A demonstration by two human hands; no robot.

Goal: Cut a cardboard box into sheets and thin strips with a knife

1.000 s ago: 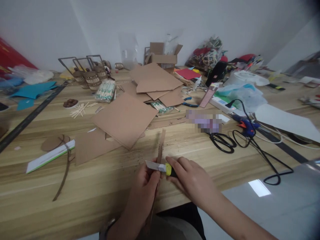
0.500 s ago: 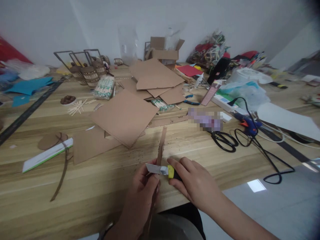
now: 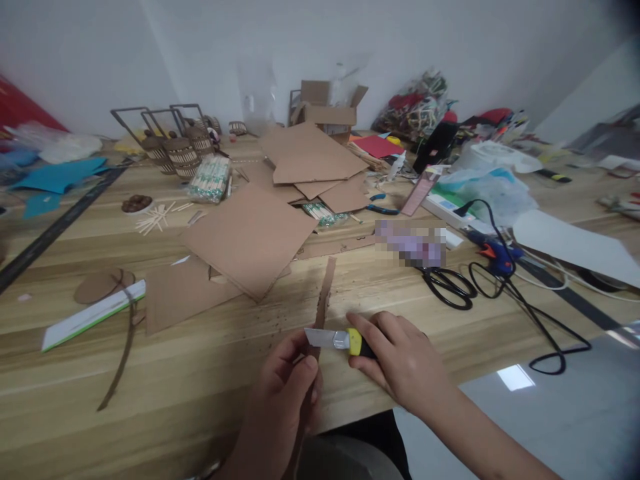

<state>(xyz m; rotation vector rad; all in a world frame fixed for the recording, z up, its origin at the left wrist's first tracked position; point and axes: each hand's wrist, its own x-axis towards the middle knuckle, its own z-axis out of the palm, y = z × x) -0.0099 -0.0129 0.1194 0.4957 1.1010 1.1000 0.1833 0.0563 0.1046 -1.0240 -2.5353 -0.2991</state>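
Observation:
A narrow brown cardboard strip (image 3: 325, 293) runs lengthwise in front of me, its far end over the table. My left hand (image 3: 293, 380) pinches it between thumb and fingers near the table's front edge. In my right hand (image 3: 400, 357) is a utility knife (image 3: 354, 342) with a yellow and black handle. Its blade (image 3: 323, 338) points left and lies across the strip, just beyond my left thumb. Small brown crumbs are scattered beside the strip.
Cardboard sheets (image 3: 253, 240) are piled ahead. Black-handled scissors (image 3: 450, 288) and a blue glue gun (image 3: 500, 257) with its cord lie to the right. On the left are a curved brown strip (image 3: 123, 360), a white-and-green strip (image 3: 95, 313) and small barrel-shaped crafts (image 3: 181, 157).
The knife and my right hand have shifted slightly to the right, so less of the blade reaches past the strip. My left hand keeps its pinch on the strip.

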